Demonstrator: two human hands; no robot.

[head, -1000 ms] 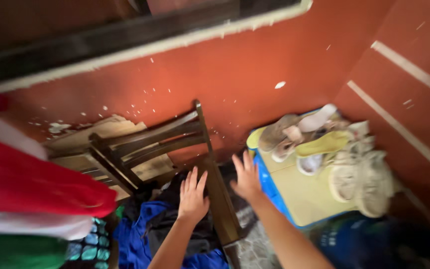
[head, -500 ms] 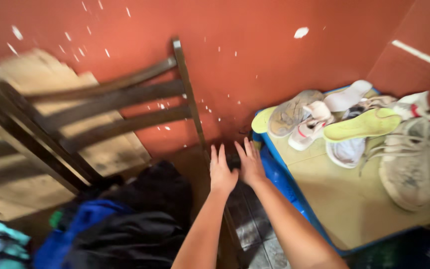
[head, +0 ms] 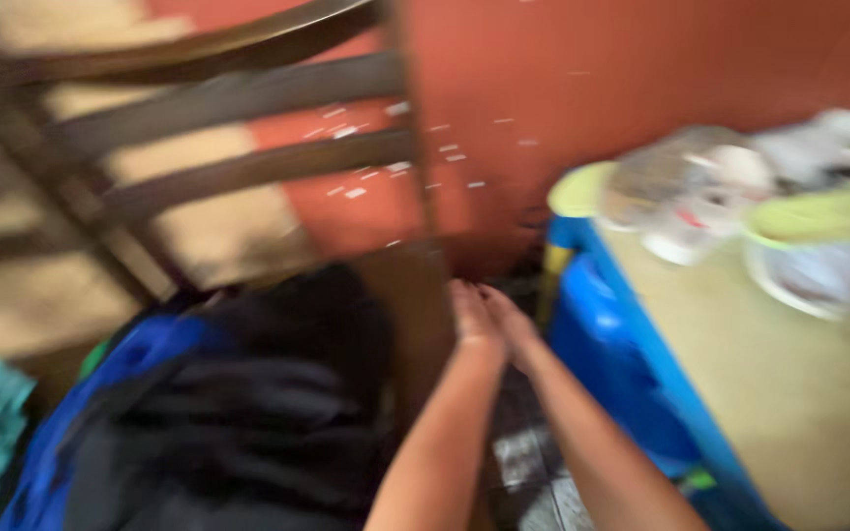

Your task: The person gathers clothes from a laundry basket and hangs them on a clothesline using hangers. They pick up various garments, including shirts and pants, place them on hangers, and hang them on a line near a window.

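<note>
Reaching low, our left hand (head: 472, 317) and right hand (head: 510, 323) press together, grip unclear in blur; chair (head: 248, 167) to the left, blue table (head: 632, 374) just right.

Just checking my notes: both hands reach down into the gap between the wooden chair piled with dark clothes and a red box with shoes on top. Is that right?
Not quite: the box is blue, not red; the wall behind is red. The head view shows the left hand and right hand down between the chair with dark clothes and that box, shoes on top.
</note>
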